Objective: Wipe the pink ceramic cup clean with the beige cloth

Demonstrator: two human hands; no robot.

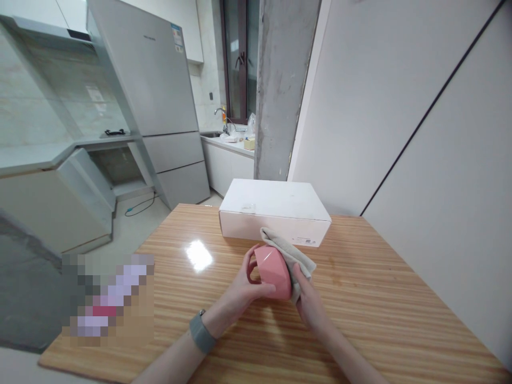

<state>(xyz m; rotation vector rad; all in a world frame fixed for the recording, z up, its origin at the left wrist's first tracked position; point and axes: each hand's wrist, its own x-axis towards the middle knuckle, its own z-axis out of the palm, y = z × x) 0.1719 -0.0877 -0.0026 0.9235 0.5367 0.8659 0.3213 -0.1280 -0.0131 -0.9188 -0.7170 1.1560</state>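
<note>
A pink, faceted object shaped like a bowl point(273, 272) is tipped on its side above the table, its opening turned right and out of sight. My left hand point(247, 281) grips it from the left, the thumb along its lower side and the fingers behind its upper edge. In my right hand point(306, 292) is a folded light grey cloth point(294, 253), pressed against the right side of the pink bowl. The right thumb lies over the cloth; the other fingers are mostly hidden. A grey watch band circles my left wrist.
Just beyond my hands, a closed white box point(276, 205) stands on the wood-grain table point(384, 314). A blurred-out patch point(114, 298) covers something at the table's left edge. Farther back are a fridge point(160, 96), a sink counter and a grey pillar; a white wall runs along the right.
</note>
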